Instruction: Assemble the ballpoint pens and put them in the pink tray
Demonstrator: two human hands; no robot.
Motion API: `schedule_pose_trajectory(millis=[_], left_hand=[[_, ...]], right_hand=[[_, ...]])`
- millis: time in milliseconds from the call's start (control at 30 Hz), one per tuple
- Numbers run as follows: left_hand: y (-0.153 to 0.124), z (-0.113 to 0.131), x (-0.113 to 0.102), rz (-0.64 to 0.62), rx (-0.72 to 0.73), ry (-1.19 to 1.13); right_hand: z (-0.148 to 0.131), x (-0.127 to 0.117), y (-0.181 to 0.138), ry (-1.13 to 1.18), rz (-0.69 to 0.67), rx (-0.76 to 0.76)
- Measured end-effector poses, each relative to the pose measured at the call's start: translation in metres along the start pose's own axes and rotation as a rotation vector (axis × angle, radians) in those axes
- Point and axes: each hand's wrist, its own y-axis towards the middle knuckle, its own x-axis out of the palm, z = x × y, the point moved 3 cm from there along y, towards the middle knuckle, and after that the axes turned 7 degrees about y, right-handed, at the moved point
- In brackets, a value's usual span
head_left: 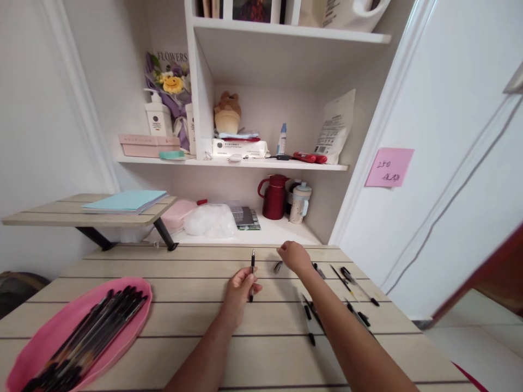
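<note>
My left hand pinches a black pen near the middle of the table and keeps it upright, with a silvery tip at the top. Farther forward and to the right is my right hand, its fingers curled together; whatever they may hold is hidden. Just left of that wrist lies a small dark object, too small to name. Beyond my right forearm are loose pen parts: a thin refill, a clear barrel with a dark end and several black pieces. A black cap lies left of the forearm.
A pink oval tray at the left holds many dark pens. Behind it, a raised wooden stand carries blue paper. White shelves rise at the back, with a red jug and a cup below.
</note>
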Motion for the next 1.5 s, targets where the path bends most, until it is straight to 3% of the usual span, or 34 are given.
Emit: schedule_pose_trajectory(millis=[167, 300, 500, 700, 1033, 1233, 1500], left_hand=[[0.001, -0.003, -0.001, -0.033, 0.006, 0.017], [0.002, -0.005, 0.000, -0.079, 0.017, 0.051], [0.002, -0.006, 0.002, -0.111, 0.028, 0.097], [0.002, -0.007, 0.002, -0.114, 0.038, 0.110], [0.002, -0.001, 0.004, -0.052, 0.029, 0.085], [0.011, 0.009, 0.014, -0.027, 0.106, 0.012], [0.011, -0.002, 0.013, 0.071, 0.087, 0.037]], right_hand=[[0.024, 0.017, -0.005, -0.137, 0.007, 0.072], [0.028, 0.029, -0.008, -0.083, -0.025, 0.093], [0.002, 0.021, -0.003, 0.229, -0.189, 0.013], [-0.033, 0.014, -0.016, 0.684, -0.288, -0.126], [-0.035, 0.028, -0.019, 0.500, -0.419, -0.207], [-0.037, 0.026, -0.026, 0.415, -0.359, -0.254], [-0.016, 0.026, -0.039, 0.192, -0.072, -0.216]])
